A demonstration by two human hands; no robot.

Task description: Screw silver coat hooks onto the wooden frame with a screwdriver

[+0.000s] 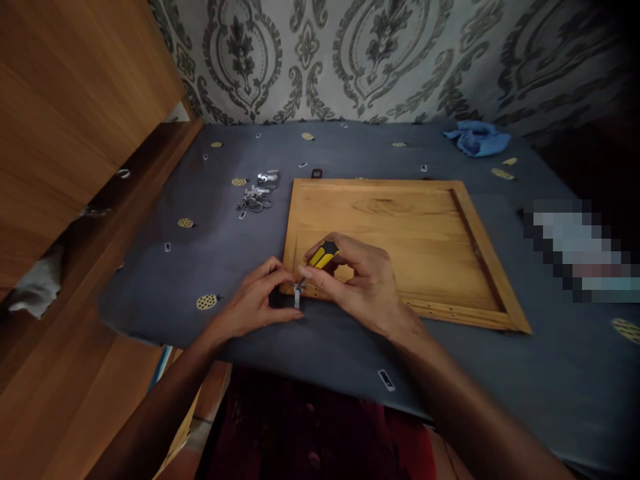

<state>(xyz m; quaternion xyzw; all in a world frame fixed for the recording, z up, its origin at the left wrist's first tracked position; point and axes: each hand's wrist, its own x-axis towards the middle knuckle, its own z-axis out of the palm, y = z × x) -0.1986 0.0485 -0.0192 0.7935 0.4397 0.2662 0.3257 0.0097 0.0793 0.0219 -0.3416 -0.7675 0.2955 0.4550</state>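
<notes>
A wooden panel with a raised frame [385, 247] lies on the cloth-covered table. My right hand [367, 280] grips a short yellow-and-black screwdriver [323, 256], tilted so that its tip points down at the panel's near left corner. At that corner sits a small metal latch [298, 297], sticking out past the front edge of the frame. Thumb and fingers of my left hand [263, 293] close around this latch from the left. Small dark holes show along the frame's near edge. The exact contact of the screwdriver tip is too small to make out.
Several metal latches with wire loops [257, 193] lie in a pile left of the panel. A crumpled blue cloth [479, 139] is at the back right. On the left stands a wooden cabinet [85, 100]; a blurred-out object [580, 247] lies at the right.
</notes>
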